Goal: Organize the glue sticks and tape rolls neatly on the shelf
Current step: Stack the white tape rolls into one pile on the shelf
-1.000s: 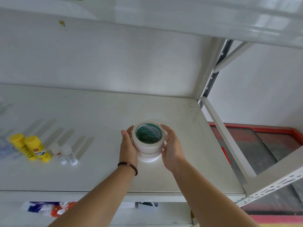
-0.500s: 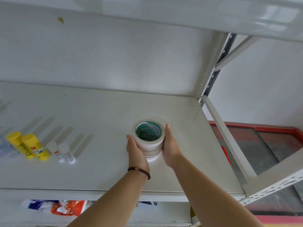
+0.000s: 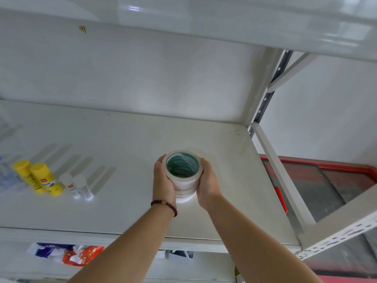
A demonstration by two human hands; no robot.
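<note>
Fingers of both hands, left hand (image 3: 163,181) and right hand (image 3: 208,183), clasp the tape rolls (image 3: 183,176) stacked on the shelf (image 3: 122,160).

— What is logged apart from the stock?

— Upper board (image 3: 224,19), white and glossy, overhead. Back panel (image 3: 142,78), white, with a small keyhole slot (image 3: 82,29) near its top left. Perforated upright post (image 3: 267,92), grey, at the right rear corner.

— And lower down?

— Colourful packets (image 3: 67,254), blue, white and orange, on the level below. Glass-topped cabinet (image 3: 336,180) with red rim, to the right.
</note>
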